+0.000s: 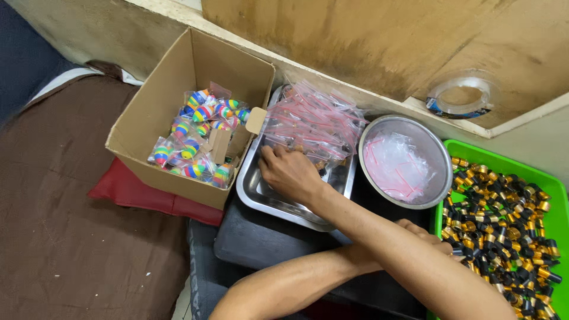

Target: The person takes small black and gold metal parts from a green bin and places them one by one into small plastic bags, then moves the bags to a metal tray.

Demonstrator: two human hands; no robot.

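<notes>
Seen from the head camera, a person's arms cross over a crowded work area. The right hand (288, 172) reaches across to the left and rests, fingers curled, on a heap of small clear zip bags (311, 121) piled in a rectangular steel tray (261, 198); whether it grips a bag cannot be told. The left hand (430, 234) lies under the right forearm at the edge of a green tray (504, 163) filled with small black-and-gold caps (510, 231); its fingers are mostly hidden. Between the two trays stands a round steel bowl (441, 178) holding more clear bags. To the left, an open cardboard box (148, 112) holds bagged rainbow-striped toys (198, 139). A roll of clear tape (462, 95) lies on the wooden board behind.
</notes>
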